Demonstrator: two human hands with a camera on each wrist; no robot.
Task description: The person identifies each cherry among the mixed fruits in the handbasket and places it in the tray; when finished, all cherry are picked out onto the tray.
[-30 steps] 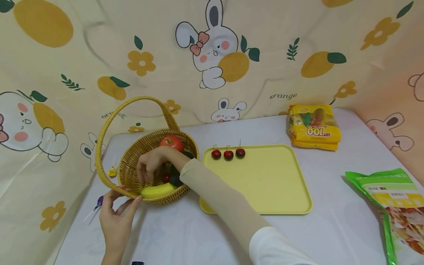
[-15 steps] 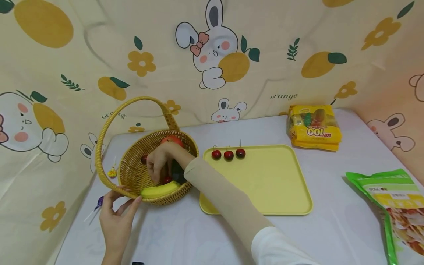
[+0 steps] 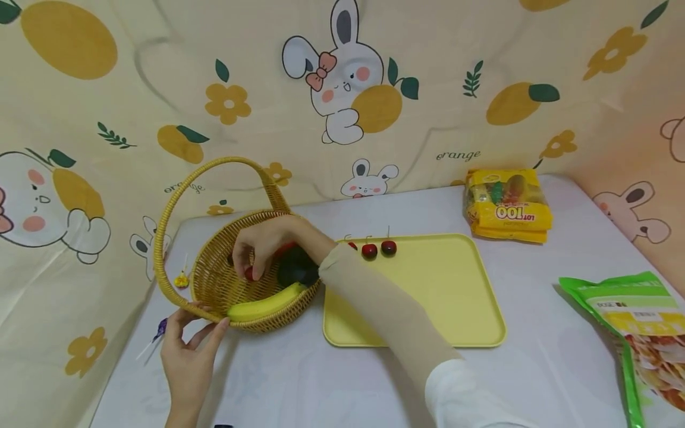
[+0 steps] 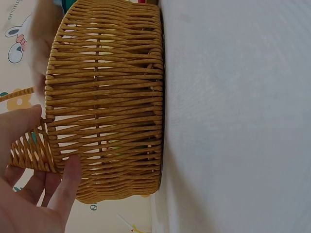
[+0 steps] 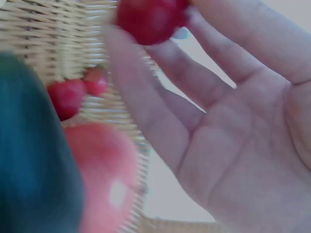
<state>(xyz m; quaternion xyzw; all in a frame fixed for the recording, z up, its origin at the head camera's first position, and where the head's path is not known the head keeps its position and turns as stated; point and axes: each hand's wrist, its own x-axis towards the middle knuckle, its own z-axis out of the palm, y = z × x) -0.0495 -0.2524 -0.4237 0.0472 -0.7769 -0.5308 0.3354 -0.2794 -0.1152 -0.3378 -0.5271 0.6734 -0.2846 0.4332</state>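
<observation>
A wicker basket point(image 3: 211, 270) with a tall arched handle point(image 3: 162, 238) stands on the left of the table. My left hand point(image 3: 187, 356) grips its rim at the handle's near foot; the left wrist view shows thumb and fingers around the weave. Inside the basket, my right hand point(image 3: 264, 241) pinches a red cherry point(image 5: 153, 19) between thumb and fingertips. Beneath that hand lie a banana point(image 3: 262, 308), a dark green fruit or vegetable point(image 3: 294, 267) and a large red fruit point(image 5: 104, 170), mostly hidden from above. Smaller red fruits point(image 5: 68, 99) rest against the basket wall in the right wrist view.
Right of the basket lies a yellow tray point(image 3: 455, 297) with cherries point(image 3: 369, 251) along its far edge. A yellow candy bag point(image 3: 508, 205) stands back right, a green-edged food bag point(image 3: 637, 333) front right. Two lollipops point(image 3: 182, 279) lie left of the basket.
My right hand has lifted from the bottom of the basket, a cherry now showing in its fingertips, and its forearm has shifted right. The left hand has stayed on the basket.
</observation>
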